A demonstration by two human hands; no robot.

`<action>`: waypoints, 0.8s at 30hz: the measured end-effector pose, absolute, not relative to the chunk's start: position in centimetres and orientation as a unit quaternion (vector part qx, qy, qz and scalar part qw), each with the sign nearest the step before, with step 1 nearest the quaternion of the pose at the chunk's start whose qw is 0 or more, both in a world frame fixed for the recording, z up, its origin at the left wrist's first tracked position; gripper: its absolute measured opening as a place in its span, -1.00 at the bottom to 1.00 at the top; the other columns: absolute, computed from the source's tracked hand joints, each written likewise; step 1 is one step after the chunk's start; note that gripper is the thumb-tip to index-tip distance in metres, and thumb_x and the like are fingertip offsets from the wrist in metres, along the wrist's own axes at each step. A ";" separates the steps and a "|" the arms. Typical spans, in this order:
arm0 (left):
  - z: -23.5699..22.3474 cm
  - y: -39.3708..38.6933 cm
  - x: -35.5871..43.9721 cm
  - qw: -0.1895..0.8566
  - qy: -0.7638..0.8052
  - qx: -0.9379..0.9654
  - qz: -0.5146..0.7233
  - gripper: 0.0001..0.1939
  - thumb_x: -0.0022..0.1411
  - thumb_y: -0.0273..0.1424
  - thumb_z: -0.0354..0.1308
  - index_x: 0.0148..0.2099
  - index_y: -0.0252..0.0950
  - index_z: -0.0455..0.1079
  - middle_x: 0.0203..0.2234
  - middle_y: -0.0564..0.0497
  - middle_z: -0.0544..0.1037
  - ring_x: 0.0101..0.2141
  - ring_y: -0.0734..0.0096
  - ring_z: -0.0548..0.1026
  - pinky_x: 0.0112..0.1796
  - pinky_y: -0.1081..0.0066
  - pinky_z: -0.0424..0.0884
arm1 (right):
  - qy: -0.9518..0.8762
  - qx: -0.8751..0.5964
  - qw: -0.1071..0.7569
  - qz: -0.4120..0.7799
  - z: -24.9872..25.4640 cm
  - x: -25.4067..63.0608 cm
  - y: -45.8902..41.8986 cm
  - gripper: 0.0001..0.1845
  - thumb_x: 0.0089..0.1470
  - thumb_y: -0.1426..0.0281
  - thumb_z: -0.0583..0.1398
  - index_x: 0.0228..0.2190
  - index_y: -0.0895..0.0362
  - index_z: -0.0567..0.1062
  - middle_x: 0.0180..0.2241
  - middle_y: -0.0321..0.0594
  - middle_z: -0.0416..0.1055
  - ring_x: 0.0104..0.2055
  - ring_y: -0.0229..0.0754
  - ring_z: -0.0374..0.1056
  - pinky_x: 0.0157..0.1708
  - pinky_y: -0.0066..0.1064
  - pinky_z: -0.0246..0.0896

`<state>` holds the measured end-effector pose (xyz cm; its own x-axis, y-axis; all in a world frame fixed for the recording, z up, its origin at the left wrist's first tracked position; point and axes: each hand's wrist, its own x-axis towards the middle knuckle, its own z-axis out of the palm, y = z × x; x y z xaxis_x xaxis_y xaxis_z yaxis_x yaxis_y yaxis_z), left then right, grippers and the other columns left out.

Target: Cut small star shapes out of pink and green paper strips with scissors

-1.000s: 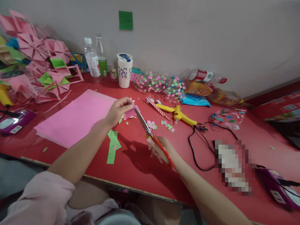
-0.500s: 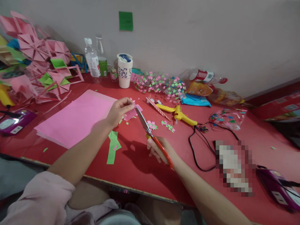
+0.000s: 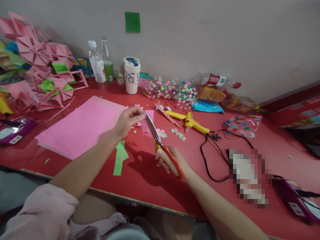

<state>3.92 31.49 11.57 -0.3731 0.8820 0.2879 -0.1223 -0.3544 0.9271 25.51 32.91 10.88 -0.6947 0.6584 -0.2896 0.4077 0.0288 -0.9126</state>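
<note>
My left hand (image 3: 130, 120) has its thumb and forefinger pinched at the top of a small pink paper strip (image 3: 149, 117). The fingertips partly hide what lies between them. My right hand (image 3: 168, 160) is closed round the red-handled scissors (image 3: 172, 160). Their blades point up and left, nearly together, with the tips at the left fingertips and in front of the pink strip. Small paper scraps lie under my left hand. Just right of the blades are little piles of pink and green paper stars (image 3: 178, 134). Green paper pieces (image 3: 118, 163) lie nearer the table edge.
Large pink sheets (image 3: 82, 126) lie left, beside folded paper crafts (image 3: 37, 66). Bottles (image 3: 97, 68) and a white cup (image 3: 132, 78) stand behind. A star-covered bottle (image 3: 170, 90), yellow glue gun (image 3: 195, 123) and its black cord (image 3: 203, 160) lie right.
The pink strip has turned and shifted right, now hanging more upright behind the blades. Both hands stay nearly in place, still gripping the paper and scissors. The view has shifted very slightly.
</note>
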 end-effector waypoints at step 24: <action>11.3 31.4 4.3 0.347 0.463 0.415 0.702 -0.88 -0.04 -0.38 0.26 -0.50 -0.27 0.39 -0.59 0.11 0.36 -0.51 0.54 0.27 -0.46 0.46 0.21 | -0.686 -0.414 0.116 0.587 11.0 25.0 32.6 -0.51 0.00 -0.06 0.13 -0.62 0.08 0.23 -0.86 -0.55 0.05 -0.84 -0.41 0.02 -0.57 -0.42 0.30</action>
